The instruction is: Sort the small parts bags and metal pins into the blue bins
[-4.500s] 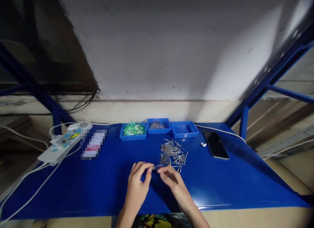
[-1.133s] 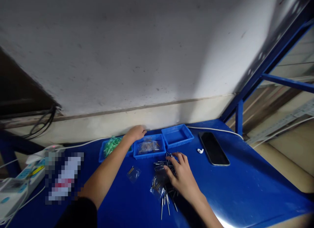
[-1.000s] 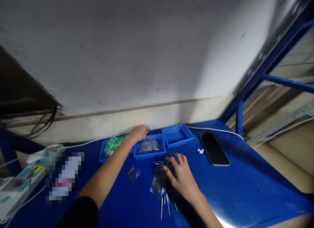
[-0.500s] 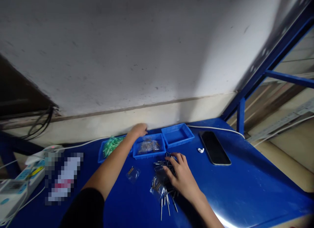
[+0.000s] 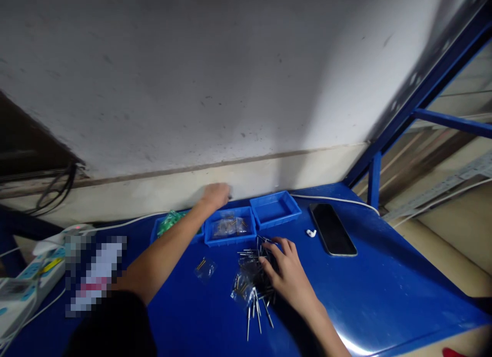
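My left hand (image 5: 217,194) is over the back edge of the middle blue tray (image 5: 229,240), close to the wall. Its fingers are curled together, and anything in them is hidden. Small clear bags (image 5: 228,226) of thin brass-coloured pieces lie in that tray. My right hand (image 5: 286,267) rests at a pile of silver metal pins (image 5: 257,300) that look like blind rivets, thumb and fingers apart. Among the pins are clear bags (image 5: 241,285) with brass-coloured pieces. A single such bag (image 5: 205,268) lies apart to the left.
A left tray (image 5: 156,231) holds green plastic material (image 5: 169,222), partly behind my left forearm. At right are a blue tray (image 5: 274,209), a white earbud (image 5: 311,233) and a black phone (image 5: 333,231). A power strip (image 5: 42,270) with cables lies far left, by a blurred item (image 5: 98,275).
My left hand has risen slightly toward the wall, off the middle tray's back edge. My right hand stays at the pile with little change. The view has shifted slightly.
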Demonstrator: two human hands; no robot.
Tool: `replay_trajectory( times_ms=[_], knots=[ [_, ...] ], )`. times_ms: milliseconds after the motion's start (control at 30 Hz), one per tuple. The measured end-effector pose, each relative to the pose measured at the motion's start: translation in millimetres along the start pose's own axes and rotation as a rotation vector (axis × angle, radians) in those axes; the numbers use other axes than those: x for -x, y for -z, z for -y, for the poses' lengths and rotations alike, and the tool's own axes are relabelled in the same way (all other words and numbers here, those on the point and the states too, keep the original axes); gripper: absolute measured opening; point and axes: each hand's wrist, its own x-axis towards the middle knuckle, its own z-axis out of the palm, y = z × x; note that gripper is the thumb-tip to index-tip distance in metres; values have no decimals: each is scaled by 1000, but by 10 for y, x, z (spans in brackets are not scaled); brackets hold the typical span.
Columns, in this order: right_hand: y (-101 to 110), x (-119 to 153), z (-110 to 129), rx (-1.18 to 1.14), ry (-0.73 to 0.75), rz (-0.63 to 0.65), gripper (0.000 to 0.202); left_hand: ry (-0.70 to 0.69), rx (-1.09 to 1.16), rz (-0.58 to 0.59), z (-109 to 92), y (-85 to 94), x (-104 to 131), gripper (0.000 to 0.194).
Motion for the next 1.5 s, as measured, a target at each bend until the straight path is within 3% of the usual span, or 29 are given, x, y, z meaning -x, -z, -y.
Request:
replay_trajectory(
  times_ms=[133, 300, 367, 500, 633, 733, 867, 933, 1000, 1100, 1200, 1333, 1400, 1500],
  knots=[
    [1, 44, 31, 0, -9, -12, 27, 78, -131, -260, 48, 43, 527, 28],
    [-116, 11, 255, 62, 102, 6, 31, -189, -171, -185, -127, -353, 1111, 23],
    [-167, -56, 354, 101, 165, 20, 35, -187, -124, -218, -169, -457, 1200, 23],
    [-264, -275, 466, 228, 215, 22, 39, -32, 16, -428, -152, -436, 1254, 28],
    [-386, -555, 463, 358, 264, 109, 25, 56, 142, -548, -152, -458, 1425, 27],
    [-466, -769, 434, 424, 262, 119, 23, 117, 238, -542, -223, -675, 1672, 28],
    [-503, -902, 434, 399, 244, 49, 23, 341, 218, -382, -305, -1021, 1947, 32],
    [-492, -831, 465, 324, 233, -51, 25, 455, 207, -292, -297, -1123, 2005, 39],
    [-476, -667, 516, 199, 220, -127, 27, 519, 270, -234, -262, -1171, 2019, 33],
    [-465, -343, 618, -29, 208, -45, 25, 513, 469, -218, -231, -1178, 2017, 15],
    [-472, -77, 728, -308, 94, 112, 24, 394, 686, -369, -314, -1146, 2058, 7],
    [-472, 86, 824, -828, -214, 235, 30, 275, 782, -639, -561, -1049, 2189, 4],
    [-461, 109, 836, -1039, -354, 223, 33, 203, 795, -674, -658, -992, 2254, 4],
    [-433, 106, 815, -1169, -467, 145, 44, 80, 831, -659, -712, -933, 2319, 15]
  ],
)
